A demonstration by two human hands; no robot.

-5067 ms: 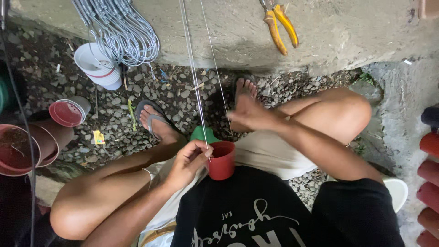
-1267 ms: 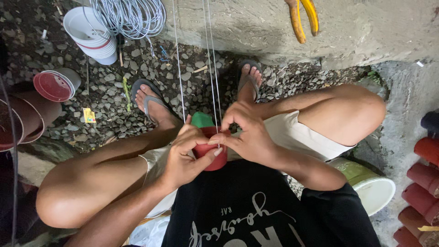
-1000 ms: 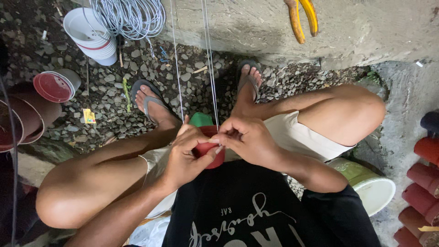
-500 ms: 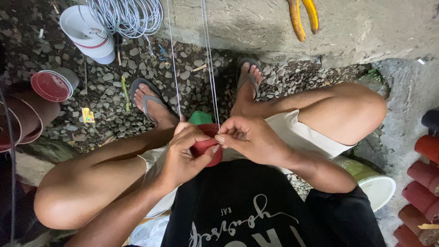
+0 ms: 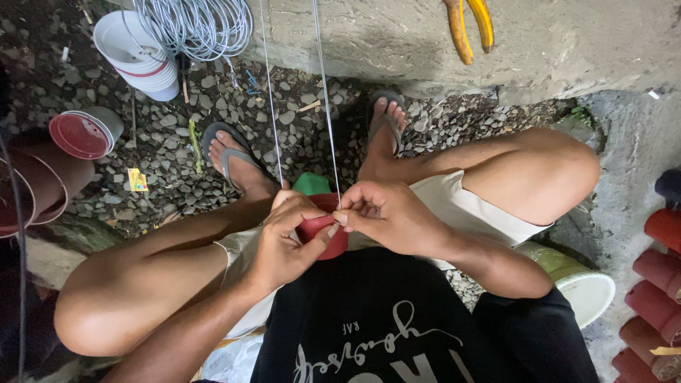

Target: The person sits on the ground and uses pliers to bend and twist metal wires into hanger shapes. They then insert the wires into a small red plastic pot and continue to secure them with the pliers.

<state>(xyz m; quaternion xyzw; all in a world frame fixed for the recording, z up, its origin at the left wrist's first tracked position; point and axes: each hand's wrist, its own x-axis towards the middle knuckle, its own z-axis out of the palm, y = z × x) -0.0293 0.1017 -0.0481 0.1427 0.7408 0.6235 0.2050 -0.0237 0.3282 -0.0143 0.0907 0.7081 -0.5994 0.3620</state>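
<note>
Fingers of the left hand (image 5: 284,237) curl around a small red pot (image 5: 323,234), gripping it from the side with the thumb pressed along its rim, so the pot sits between the person's knees, just above the black shirt (image 5: 397,326). Right hand (image 5: 386,216) has its thumb and forefinger pinched narrow on a thin wire (image 5: 328,120) right at the pot's rim; the other fingers are loosely bent. A second wire (image 5: 269,106) runs beside the first, both rising straight toward the top edge; whether the left hand touches it I cannot tell. A green piece (image 5: 311,184) shows just behind the pot, partly hidden. Both feet wear sandals (image 5: 230,152) on gravel (image 5: 163,156). Up at the top, a coil of grey wire (image 5: 195,25) lies against a stack of white pots (image 5: 138,57), and yellow-handled pliers (image 5: 469,25) rest on a concrete ledge (image 5: 567,42). At left lies a red-lined pot (image 5: 85,132) on its side; at right, a row of red pots (image 5: 656,284) and a white tub (image 5: 582,287).
</note>
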